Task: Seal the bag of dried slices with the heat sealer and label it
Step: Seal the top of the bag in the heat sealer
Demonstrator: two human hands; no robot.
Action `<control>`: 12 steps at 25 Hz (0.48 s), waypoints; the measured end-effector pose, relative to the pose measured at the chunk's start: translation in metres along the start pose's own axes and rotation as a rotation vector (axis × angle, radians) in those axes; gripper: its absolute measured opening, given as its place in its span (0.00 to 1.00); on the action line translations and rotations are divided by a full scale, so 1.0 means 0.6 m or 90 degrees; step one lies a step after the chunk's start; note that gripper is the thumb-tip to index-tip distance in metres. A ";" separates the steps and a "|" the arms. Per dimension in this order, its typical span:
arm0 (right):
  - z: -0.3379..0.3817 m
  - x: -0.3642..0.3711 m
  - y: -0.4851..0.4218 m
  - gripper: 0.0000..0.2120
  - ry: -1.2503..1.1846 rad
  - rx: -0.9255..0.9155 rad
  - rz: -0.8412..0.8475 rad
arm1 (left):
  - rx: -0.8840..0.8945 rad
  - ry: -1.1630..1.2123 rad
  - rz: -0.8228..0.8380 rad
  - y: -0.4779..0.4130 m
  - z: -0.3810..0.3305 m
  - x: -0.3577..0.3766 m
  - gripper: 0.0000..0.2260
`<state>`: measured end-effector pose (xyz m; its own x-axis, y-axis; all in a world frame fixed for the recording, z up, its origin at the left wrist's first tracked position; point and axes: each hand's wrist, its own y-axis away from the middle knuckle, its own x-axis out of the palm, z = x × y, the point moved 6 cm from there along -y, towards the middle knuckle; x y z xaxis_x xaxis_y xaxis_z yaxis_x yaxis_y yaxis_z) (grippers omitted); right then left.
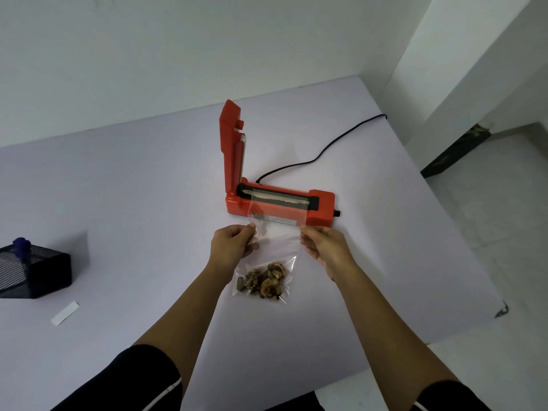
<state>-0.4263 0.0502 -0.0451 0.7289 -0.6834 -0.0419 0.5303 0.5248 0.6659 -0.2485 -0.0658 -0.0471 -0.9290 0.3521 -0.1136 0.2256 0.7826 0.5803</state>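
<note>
Bag [277, 246] | judged light, limp, slippery film | left hand [234, 241], right hand [323, 244] pinch its side edges | best hold there, taut

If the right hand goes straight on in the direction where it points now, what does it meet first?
Probably the front of the orange heat sealer, just ahead of the right hand, which pinches the bag; the gap is hard to judge.

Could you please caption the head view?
Left hand and right hand hold the clear bag across the open orange heat sealer.
</note>
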 end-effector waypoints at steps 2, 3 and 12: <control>0.016 -0.015 0.009 0.10 0.147 -0.081 -0.087 | -0.006 0.002 -0.001 0.000 0.002 -0.001 0.11; 0.038 -0.023 0.020 0.13 0.227 -0.143 -0.148 | -0.009 0.001 -0.002 0.000 0.003 -0.002 0.11; 0.343 0.095 0.174 0.15 0.353 -0.967 -0.038 | -0.007 -0.018 -0.007 0.000 0.003 -0.007 0.10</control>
<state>-0.4185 -0.0383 0.1755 0.5724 -0.6391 -0.5138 0.2336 0.7277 -0.6449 -0.2443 -0.0665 -0.0481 -0.9230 0.3574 -0.1427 0.2116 0.7810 0.5876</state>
